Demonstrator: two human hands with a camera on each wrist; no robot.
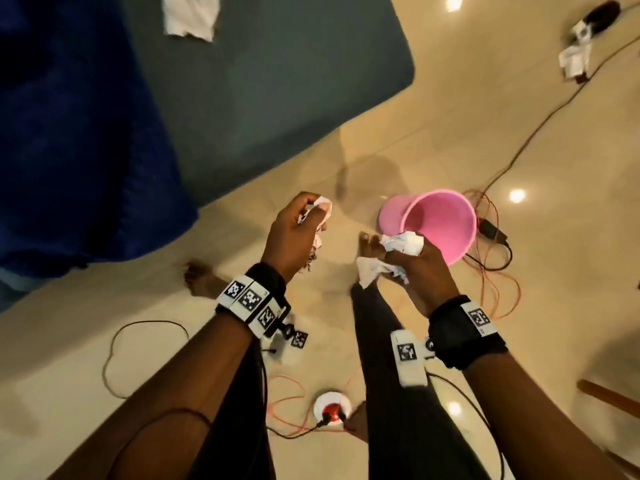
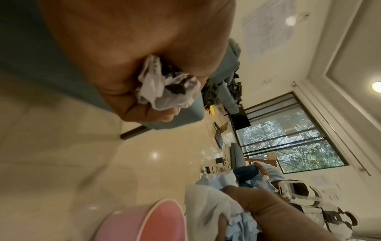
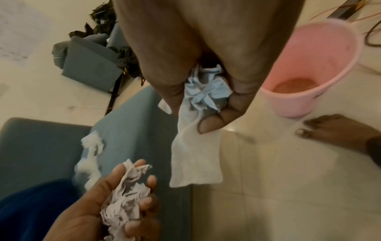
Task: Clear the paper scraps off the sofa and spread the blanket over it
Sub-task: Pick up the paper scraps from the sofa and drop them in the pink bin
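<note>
Left hand: the left hand (image 1: 294,233) is raised over the floor with its fingers curled round a crumpled wad of paper (image 1: 320,216); from the right wrist view the same wad (image 3: 125,192) sits bunched in the cupped palm, fingertips closed over it.

Right hand: the right hand (image 1: 412,268) grasps a second bundle of scraps (image 1: 403,244), thumb and fingers pinched round it; one flatter white piece (image 3: 195,156) hangs down loose below the fist.

Hands together: both are held in front of the person, side by side and apart, each full of paper.

Bin: a pink bin (image 1: 438,225) stands on the floor just beyond the right hand, tilted toward the person in the head view. No paper shows inside it.

Sofa: the grey-blue sofa (image 1: 263,109) lies to the left and ahead. One white scrap (image 1: 190,15) lies on its seat at the far end; the right wrist view shows torn white pieces (image 3: 90,156) on the cushion near the left hand.

Blanket: a dark blue blanket (image 1: 76,150) lies heaped over the sofa's near end, bunched, its edge hanging toward the floor.

Floor: glossy cream tiles (image 1: 450,140) with orange and black cables (image 1: 495,271) trailing past the bin.

Person: bare feet on the tiles, dark trousers, marker bands on both wrists.
</note>
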